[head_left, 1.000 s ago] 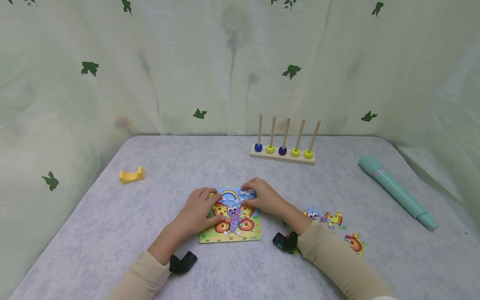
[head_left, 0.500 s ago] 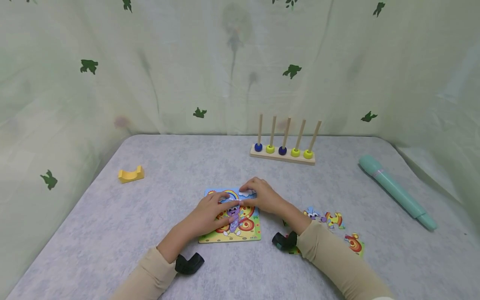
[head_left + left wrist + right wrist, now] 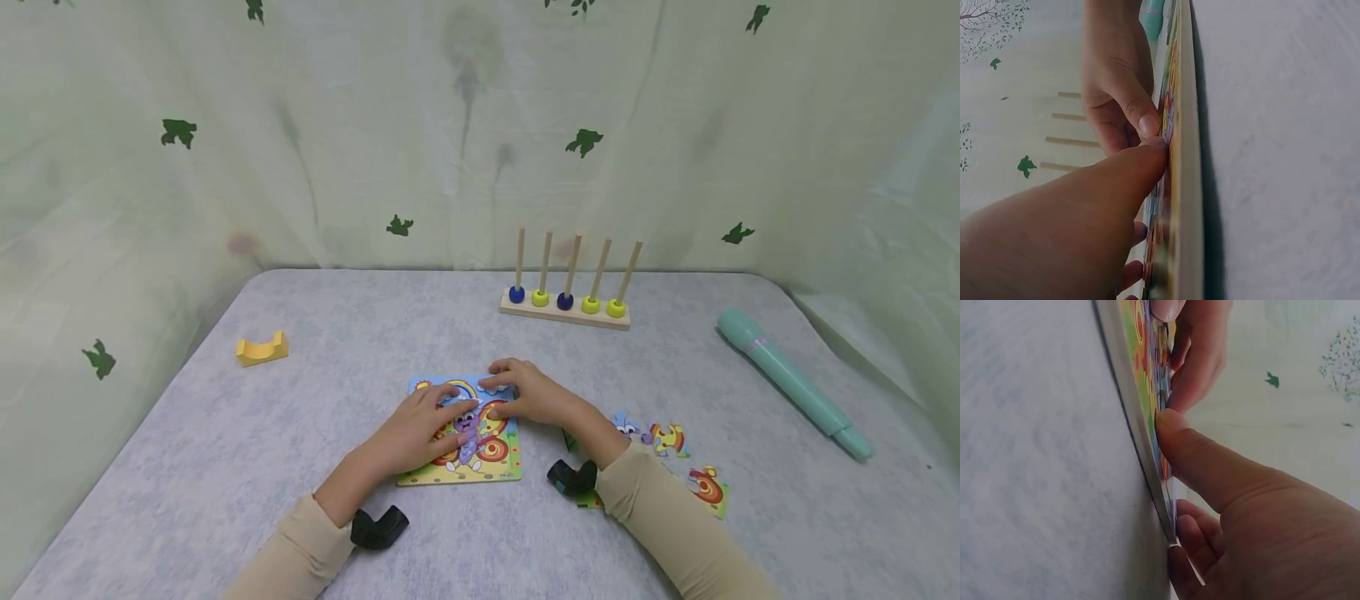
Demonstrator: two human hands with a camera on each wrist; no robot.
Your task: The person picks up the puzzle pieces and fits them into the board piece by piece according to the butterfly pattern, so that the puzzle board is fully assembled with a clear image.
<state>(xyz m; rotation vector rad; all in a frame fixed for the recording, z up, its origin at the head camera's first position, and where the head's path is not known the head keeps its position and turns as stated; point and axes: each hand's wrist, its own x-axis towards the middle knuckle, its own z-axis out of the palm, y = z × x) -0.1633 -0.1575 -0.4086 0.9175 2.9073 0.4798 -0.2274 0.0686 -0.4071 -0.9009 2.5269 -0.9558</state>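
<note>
A butterfly jigsaw puzzle [image 3: 493, 472] lies flat on the table, its picture showing a purple caterpillar body, red and yellow wings and a rainbow. My left hand [image 3: 412, 429] rests on the puzzle's left half with fingers spread toward the middle; its thumb touches the surface low in the left wrist view. At the upper right corner is my right hand [image 3: 538, 398], thumb on the picture and fingers reaching the far edge. In the right wrist view, the right thumb [image 3: 1179, 434] presses near the right side of the board [image 3: 1141, 440]. Part of the picture is hidden under both hands.
Loose puzzle pieces [image 3: 670, 440] lie right of the board, some hidden beneath the right forearm. Behind stands a wooden peg rack [image 3: 564, 315] with blue and yellow beads. A teal microphone-shaped object [image 3: 795, 382] lies far right, a yellow arched block [image 3: 262, 349] at left.
My left hand moved right over the puzzle, toward its middle, then stayed. My right hand has lately shifted slightly right and its thumb has moved away from the left fingertips.
</note>
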